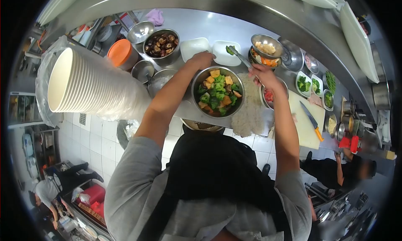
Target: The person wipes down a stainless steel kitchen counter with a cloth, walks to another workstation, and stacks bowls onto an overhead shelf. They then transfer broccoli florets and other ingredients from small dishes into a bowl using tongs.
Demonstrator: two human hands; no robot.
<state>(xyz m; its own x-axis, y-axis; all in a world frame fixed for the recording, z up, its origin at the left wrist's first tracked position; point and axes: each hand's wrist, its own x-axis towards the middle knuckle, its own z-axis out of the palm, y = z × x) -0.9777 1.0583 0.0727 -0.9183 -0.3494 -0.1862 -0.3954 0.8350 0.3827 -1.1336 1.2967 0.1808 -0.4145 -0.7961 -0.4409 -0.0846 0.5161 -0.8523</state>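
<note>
My left hand [202, 60] reaches to two white square dishes, with its fingers closed at the near left edge of the right-hand dish [233, 61]. The other white dish [190, 48] is just beyond that hand. In my right hand [264, 77] are metal tongs [240, 56], slanting up and left. Their tip is at a green broccoli piece [230, 50] over the right-hand dish. Between my forearms stands a steel bowl [195, 99] of broccoli, golden tofu-like cubes and brown pieces. A grey-beige cloth [247, 111] lies to the right of it.
Stacked white paper cups [83, 84] stand at left, near a bowl of dark mushrooms [162, 44]. At right are a bowl of pale pieces [266, 46], a bowl of red pieces [269, 95] and a knife [310, 117] on a cutting board [297, 124]. A steel shelf [234, 8] runs above.
</note>
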